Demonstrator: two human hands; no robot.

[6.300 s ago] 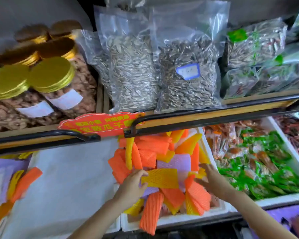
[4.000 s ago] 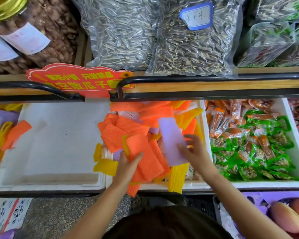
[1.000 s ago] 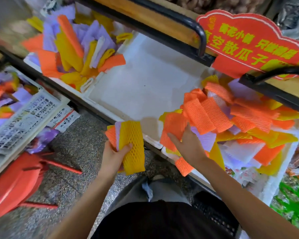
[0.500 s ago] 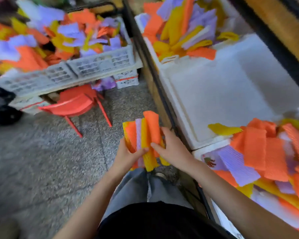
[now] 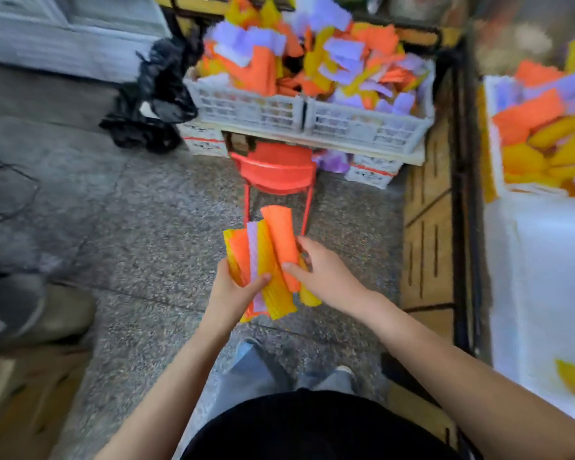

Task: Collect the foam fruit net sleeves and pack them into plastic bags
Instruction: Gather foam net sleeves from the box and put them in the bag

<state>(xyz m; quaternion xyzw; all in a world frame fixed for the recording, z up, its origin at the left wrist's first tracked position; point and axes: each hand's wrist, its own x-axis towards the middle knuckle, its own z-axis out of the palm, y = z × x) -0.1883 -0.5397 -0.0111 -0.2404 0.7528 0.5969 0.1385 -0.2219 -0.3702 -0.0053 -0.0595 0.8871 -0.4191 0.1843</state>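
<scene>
Left hand comes first on my feed: it clutches a bundle of foam net sleeves from below, thumb laid across the front of a yellow one and fingers wrapped behind. I see the bundle fanned upright above the speckled floor, well apart from any container. It runs yellow at the left edge, then orange, a thin lilac strip and ribbed yellow, with a tall orange sleeve standing highest on the right. All show a fine mesh texture. The right hand pinches that orange sleeve, thumb on its face and fingers curled behind, wrist bent inward.

Farther off, starting from the left, a black bag slumps beside two grey slatted crates heaped with loose sleeves in orange, yellow and lilac. Cartons under the crates carry red and black print, too blurred for me to read. A red chair stands in front of them. At the far right a white foam box holds more sleeves in the same colours.
</scene>
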